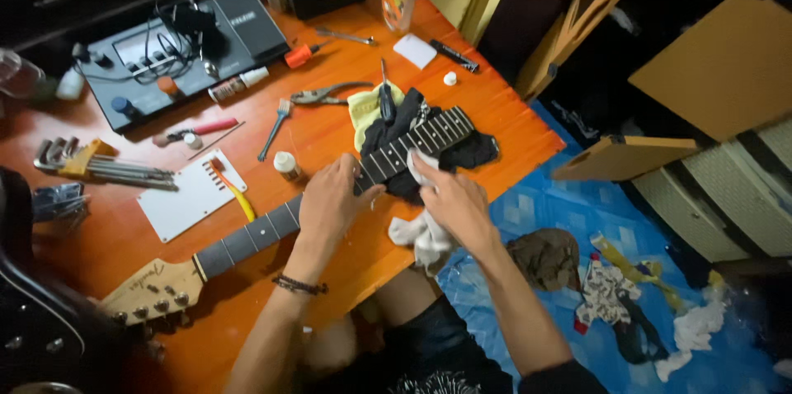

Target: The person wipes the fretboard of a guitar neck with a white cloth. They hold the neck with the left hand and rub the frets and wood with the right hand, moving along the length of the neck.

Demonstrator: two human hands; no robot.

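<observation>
Orange wooden desk (330,134), cluttered; blue patterned floor at 4 o'clock. Head view: detached guitar neck (272,225) lies diagonally across the desk, headstock at 8 o'clock, far end on a black cloth (462,155) at 1 o'clock. Left hand (330,200) clasps the neck mid-length, fingers curled over the fretboard. Right hand (454,200) pinches a white rag (417,233), fingertips pressed to the frets. White pickguard (186,196) at 9 o'clock; pliers (326,95) at 12.

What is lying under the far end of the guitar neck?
Under the guitar neck lies a black cloth, with a yellow cloth beside it. The table below them is covered there.
</observation>
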